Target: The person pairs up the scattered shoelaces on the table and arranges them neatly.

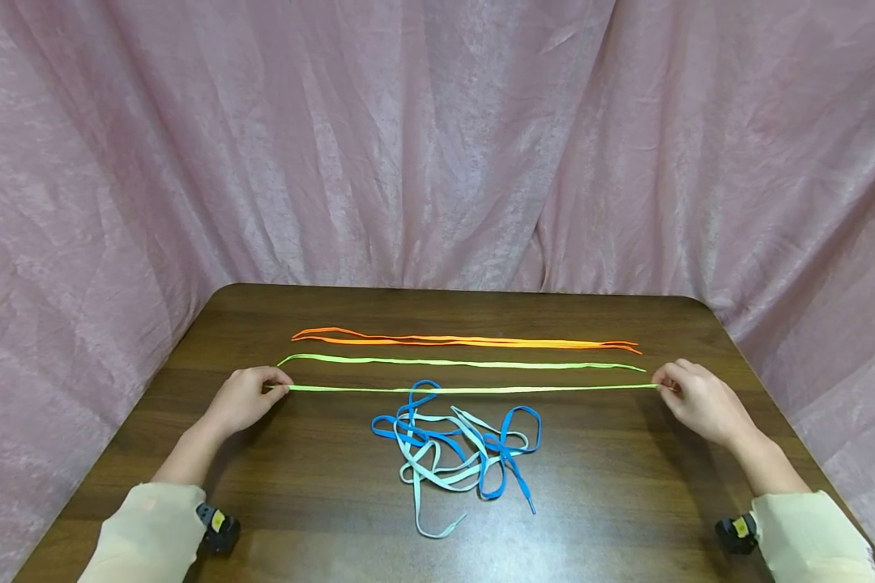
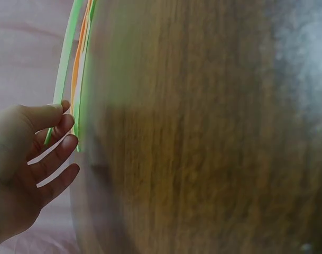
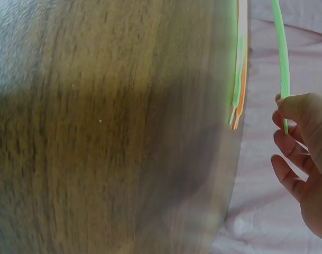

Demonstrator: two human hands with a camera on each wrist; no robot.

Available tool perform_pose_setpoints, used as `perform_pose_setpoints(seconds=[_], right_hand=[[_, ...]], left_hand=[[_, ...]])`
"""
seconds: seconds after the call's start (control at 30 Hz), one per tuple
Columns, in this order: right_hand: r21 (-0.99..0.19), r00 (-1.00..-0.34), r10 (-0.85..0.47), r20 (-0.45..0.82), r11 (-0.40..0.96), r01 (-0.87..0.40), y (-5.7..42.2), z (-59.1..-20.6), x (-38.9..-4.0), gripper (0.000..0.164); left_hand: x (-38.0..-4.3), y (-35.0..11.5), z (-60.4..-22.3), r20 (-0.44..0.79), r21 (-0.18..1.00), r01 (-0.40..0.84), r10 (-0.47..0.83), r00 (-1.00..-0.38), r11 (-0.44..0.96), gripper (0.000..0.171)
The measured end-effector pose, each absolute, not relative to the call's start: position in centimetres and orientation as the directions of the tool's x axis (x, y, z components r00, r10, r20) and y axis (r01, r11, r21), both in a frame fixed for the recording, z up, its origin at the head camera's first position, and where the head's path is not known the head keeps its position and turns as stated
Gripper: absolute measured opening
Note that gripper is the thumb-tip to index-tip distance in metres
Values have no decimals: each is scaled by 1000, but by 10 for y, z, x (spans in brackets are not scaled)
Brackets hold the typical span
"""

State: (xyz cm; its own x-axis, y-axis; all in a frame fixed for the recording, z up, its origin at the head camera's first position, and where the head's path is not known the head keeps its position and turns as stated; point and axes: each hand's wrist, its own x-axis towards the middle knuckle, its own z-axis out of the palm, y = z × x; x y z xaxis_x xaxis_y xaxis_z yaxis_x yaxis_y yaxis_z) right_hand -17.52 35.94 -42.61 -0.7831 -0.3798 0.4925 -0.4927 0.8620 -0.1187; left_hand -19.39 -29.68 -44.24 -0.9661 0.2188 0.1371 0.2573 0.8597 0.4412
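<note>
Mid-frame, I'm watching a green lace (image 1: pixel 496 390) held out straight: the left hand (image 1: pixel 244 398) pinches one end at centre left, the right hand (image 1: pixel 703 406) pinches the other at centre right! Just above on the tabletop (image 1: pixel 321 486) lie another green lace (image 1: pixel 459 363) and orange laces (image 1: pixel 539 344); lower centre, blue and pale laces (image 1: pixel 519 479) tangle.

Left hand (image 1: pixel 246 397) and right hand (image 1: pixel 702 401) well apart — each in a thumb-and-finger pinch
</note>
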Motion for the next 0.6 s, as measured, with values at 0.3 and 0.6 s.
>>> perform_pose_setpoints(seconds=[0.3,0.6], right_hand=[[-105,-772,-408,487,850,-516,358,-426,-182,20],[-89,-745,-440,501,830,-550,356,-422,-191,25]], left_hand=[[-202,-301,-435,138,402,242,203,-969,883,7],[-213,-299,-429,135,375,205,165,-977,904,7]])
